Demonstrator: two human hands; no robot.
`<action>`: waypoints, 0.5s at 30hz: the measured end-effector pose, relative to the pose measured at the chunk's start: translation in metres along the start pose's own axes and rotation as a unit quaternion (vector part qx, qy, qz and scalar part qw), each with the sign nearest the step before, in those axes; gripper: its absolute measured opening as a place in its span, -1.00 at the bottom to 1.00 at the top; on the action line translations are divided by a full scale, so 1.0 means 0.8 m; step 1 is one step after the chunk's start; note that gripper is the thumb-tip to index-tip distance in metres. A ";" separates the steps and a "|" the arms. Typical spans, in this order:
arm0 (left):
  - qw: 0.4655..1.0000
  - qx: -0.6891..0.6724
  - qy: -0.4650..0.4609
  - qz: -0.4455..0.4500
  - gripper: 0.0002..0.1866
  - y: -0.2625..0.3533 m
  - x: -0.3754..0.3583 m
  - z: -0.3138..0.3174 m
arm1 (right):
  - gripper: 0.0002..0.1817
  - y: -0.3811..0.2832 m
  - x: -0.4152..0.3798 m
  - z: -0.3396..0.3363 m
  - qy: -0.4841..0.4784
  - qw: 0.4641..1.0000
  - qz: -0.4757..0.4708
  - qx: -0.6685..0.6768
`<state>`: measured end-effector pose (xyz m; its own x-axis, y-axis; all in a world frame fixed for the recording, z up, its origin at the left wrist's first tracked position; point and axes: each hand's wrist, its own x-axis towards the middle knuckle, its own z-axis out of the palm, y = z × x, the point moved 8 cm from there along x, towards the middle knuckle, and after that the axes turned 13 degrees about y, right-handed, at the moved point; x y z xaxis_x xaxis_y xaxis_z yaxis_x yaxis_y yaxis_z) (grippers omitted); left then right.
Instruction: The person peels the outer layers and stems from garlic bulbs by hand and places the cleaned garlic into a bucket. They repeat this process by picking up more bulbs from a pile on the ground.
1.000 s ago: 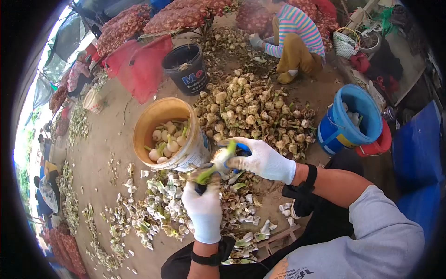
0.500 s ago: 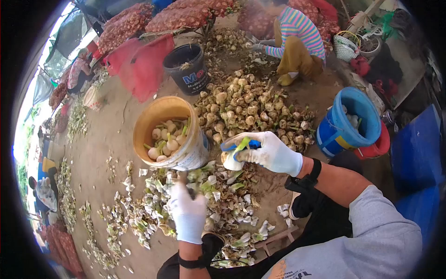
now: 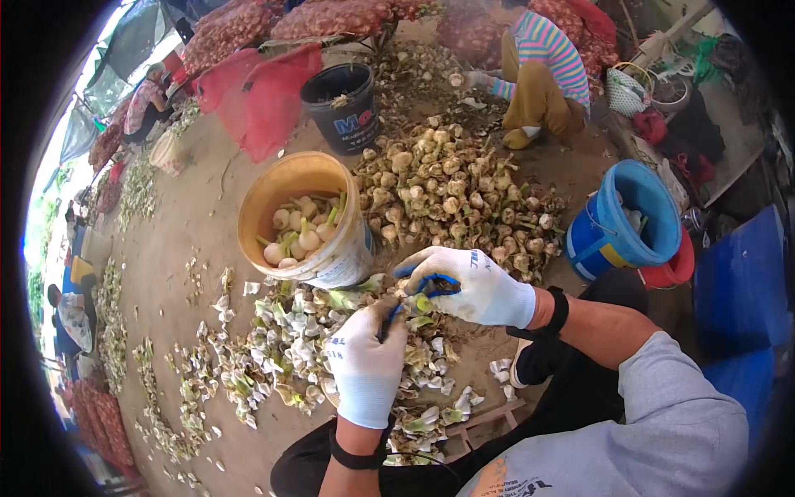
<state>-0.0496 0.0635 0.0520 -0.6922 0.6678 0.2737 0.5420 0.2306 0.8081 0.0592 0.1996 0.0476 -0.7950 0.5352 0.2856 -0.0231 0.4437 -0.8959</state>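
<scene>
Both my hands wear white gloves with blue showing at the fingers. My right hand [image 3: 468, 286] is closed around a garlic bulb [image 3: 404, 291], whose green stem [image 3: 424, 303] shows by the fingers. My left hand [image 3: 368, 344] meets it from the lower left, fingers pinched at the bulb, which the gloves mostly hide. Just beyond is a yellowish bucket [image 3: 252, 195] holding peeled garlic bulbs [image 3: 308, 238] with short green stems. A heap of unpeeled garlic [image 3: 451, 190] lies on the ground ahead. Stripped garlic skins [image 3: 290, 331] are scattered below my hands.
To the right, a blue bucket [image 3: 609, 240] stands by a red basin [image 3: 675, 263]. A black bucket [image 3: 319, 108] and red netting [image 3: 265, 124] are farther back. A person in a striped top [image 3: 551, 50] crouches beyond the heap; another person [image 3: 147, 103] sits far left.
My left hand has moved up and right to meet the bulb. My right hand has dropped slightly, bringing the garlic bulb lower. The view has shifted a little.
</scene>
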 end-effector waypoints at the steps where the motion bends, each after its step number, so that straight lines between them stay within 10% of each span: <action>1: 0.999 0.019 0.011 0.025 -0.78 0.004 -0.003 -0.001 | -0.74 -0.002 -0.001 0.001 -0.001 1.000 -0.009 0.005; 8: 0.998 0.029 0.062 0.001 -0.87 -0.011 0.015 -0.019 | -0.75 -0.009 -0.006 0.007 -0.067 0.991 0.026 0.114; 11: 0.930 -0.264 0.018 -0.254 -0.80 -0.056 0.005 -0.003 | -0.74 -0.004 0.000 -0.001 -0.030 0.988 0.027 0.152; 15: 0.949 -0.241 0.062 -0.193 -0.87 -0.044 0.001 -0.011 | -0.72 0.028 0.005 -0.003 0.023 0.976 0.146 0.159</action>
<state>-0.0735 0.0501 0.0282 -0.8621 0.5037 -0.0557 -0.0237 0.0696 0.9973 0.0571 0.2130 0.0293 -0.7685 0.6398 0.0105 0.0080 0.0260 -0.9996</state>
